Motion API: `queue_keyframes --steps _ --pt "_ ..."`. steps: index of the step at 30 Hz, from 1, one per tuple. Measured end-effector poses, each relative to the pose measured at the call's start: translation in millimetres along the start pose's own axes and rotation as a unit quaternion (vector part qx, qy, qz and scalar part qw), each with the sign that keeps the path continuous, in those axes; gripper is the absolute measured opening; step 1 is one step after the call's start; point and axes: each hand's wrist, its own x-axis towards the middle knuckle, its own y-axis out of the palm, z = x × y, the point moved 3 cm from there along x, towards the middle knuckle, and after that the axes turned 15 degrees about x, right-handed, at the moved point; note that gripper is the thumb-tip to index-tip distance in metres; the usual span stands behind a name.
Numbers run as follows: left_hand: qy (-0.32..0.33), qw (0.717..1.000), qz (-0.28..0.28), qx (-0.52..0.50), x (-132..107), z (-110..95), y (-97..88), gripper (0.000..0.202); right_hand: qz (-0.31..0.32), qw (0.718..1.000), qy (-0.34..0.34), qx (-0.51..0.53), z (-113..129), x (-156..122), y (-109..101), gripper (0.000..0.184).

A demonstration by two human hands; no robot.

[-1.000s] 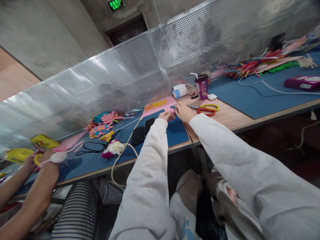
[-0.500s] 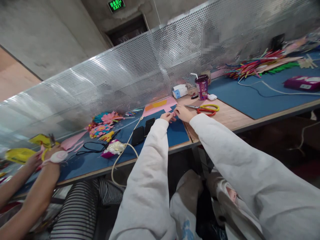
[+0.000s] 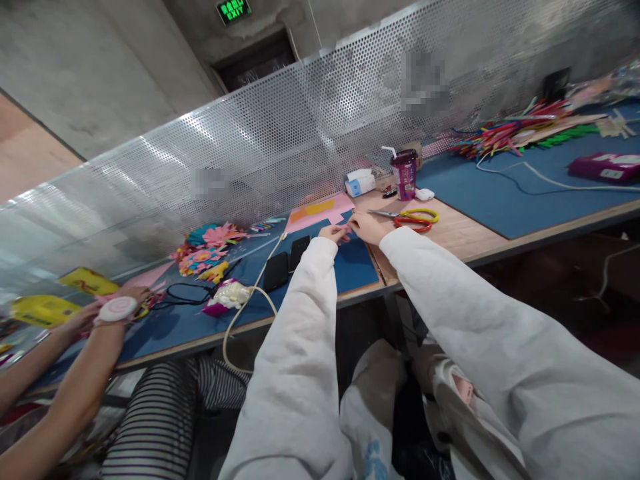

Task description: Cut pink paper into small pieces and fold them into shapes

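My left hand (image 3: 334, 233) and my right hand (image 3: 367, 227) meet over the blue mat (image 3: 357, 263), fingers closed on a small pink piece (image 3: 348, 227) that looks like paper or felt. Most of it is hidden by my fingers. Just behind lies a pink sheet (image 3: 343, 203) with orange and yellow strips (image 3: 317, 208) on it. To the right of my right hand, scissors (image 3: 413, 219) with one red and one yellow handle rest on the bare wood. Two dark phones (image 3: 276, 272) lie left of my left hand.
A purple cup (image 3: 405, 177) with a straw stands behind the scissors. Colourful pipe cleaners (image 3: 520, 130) lie far right. Leftward are paper flowers (image 3: 205, 253), a cable (image 3: 230, 340) and a tissue pack (image 3: 225, 297). A co-worker's hands (image 3: 125, 300) work at the far left. A perforated metal screen (image 3: 250, 147) runs behind.
My hands stay almost in place, with only slight finger movement. At the left, the co-worker's hands have moved right and lower, onto the pink material, with yellow-handled scissors.
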Motion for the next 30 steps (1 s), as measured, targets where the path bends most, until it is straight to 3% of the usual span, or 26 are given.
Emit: queue_keyframes --steps 17,30 --pt "0.015 1.0 -0.004 -0.01 -0.7 -2.2 0.4 0.027 0.012 0.999 -0.007 -0.035 2.3 -1.3 -0.9 0.016" --pt "0.015 1.0 -0.011 -0.001 -4.6 -5.9 -2.3 0.024 -0.008 0.998 -0.063 -0.014 -6.2 0.9 2.5 0.015"
